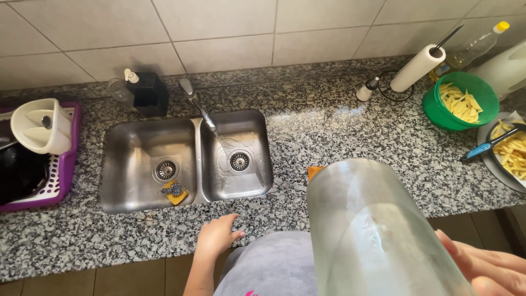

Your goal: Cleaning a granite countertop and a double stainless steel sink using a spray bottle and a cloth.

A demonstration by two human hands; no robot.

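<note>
Right hand (pixel 487 268) at five o'clock gripping a clear, empty glass jar (pixel 372 230) close to the camera, left hand (pixel 216 235) flat, fingers spread on the granite counter (pixel 329 131), tap water running into the right sink basin (pixel 238 159), green bowl (pixel 435 107) of cut potato sticks at two o'clock

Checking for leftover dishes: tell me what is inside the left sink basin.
The left sink basin holds a yellow sponge with a steel scourer on top, beside the drain strainer. No dishes show.

Speckled grey granite desk (pixel 339 131), purple rack (pixel 66 175) left of the steel sink (pixel 137 164), green bowl (pixel 438 112) far right.
</note>
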